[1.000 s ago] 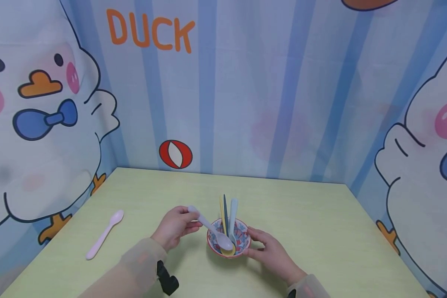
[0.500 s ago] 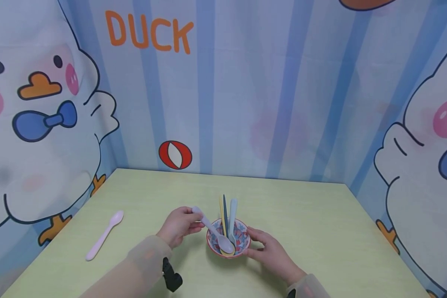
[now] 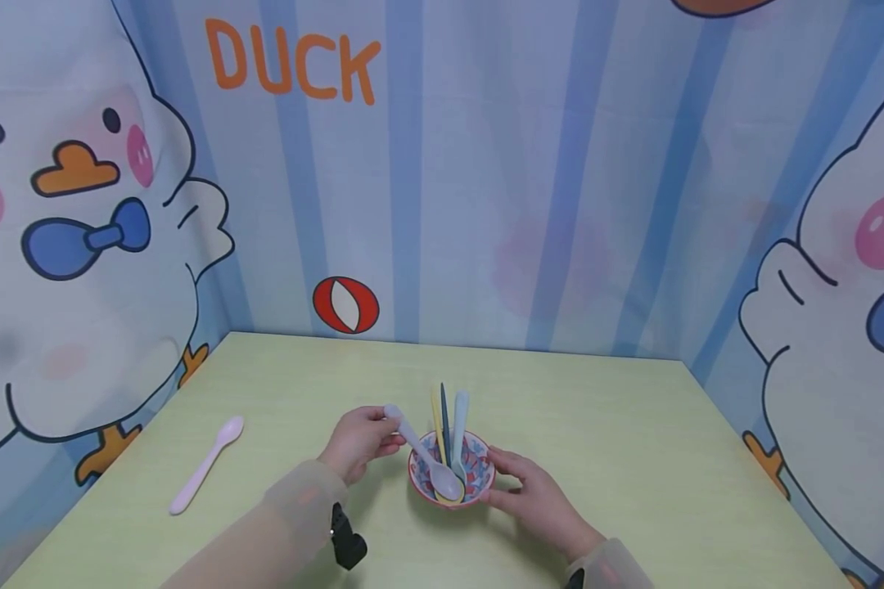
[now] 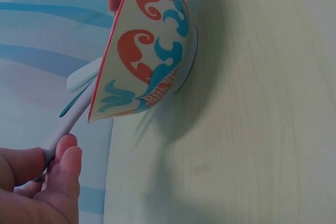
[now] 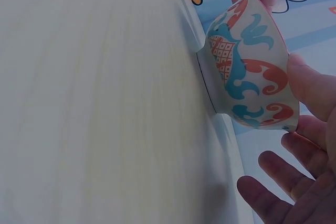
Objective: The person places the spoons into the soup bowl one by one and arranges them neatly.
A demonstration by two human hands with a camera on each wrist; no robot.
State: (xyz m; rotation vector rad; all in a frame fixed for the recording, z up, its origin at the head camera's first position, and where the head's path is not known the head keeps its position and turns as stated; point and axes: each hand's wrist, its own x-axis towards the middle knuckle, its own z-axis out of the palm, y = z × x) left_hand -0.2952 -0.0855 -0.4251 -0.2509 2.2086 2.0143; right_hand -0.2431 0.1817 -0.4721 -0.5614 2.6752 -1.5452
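Observation:
A patterned bowl (image 3: 477, 468) with a red rim stands on the table near the middle of the head view. Its right side is held by my right hand (image 3: 534, 497); the right wrist view has the thumb (image 5: 310, 85) at the rim and the lower fingers spread. My left hand (image 3: 359, 446) pinches the upper handle of a lavender spoon (image 3: 445, 481), whose scoop lies inside the bowl. Also leaning in the bowl are a light blue spoon (image 3: 461, 409), a thin dark blue handle (image 3: 445, 413) and a yellow spoon (image 3: 436, 417), its scoop partly hidden under the lavender one.
A pink spoon (image 3: 208, 465) lies alone on the left part of the pale yellow-green table (image 3: 597, 425). Behind the table and along both sides hangs a striped blue duck-print cloth (image 3: 471, 164). A black strap piece (image 3: 348, 538) hangs from the left sleeve.
My left hand has shifted slightly right toward the bowl, and the lavender spoon's handle stands a little steeper. My right hand and the bowl stay about where they were.

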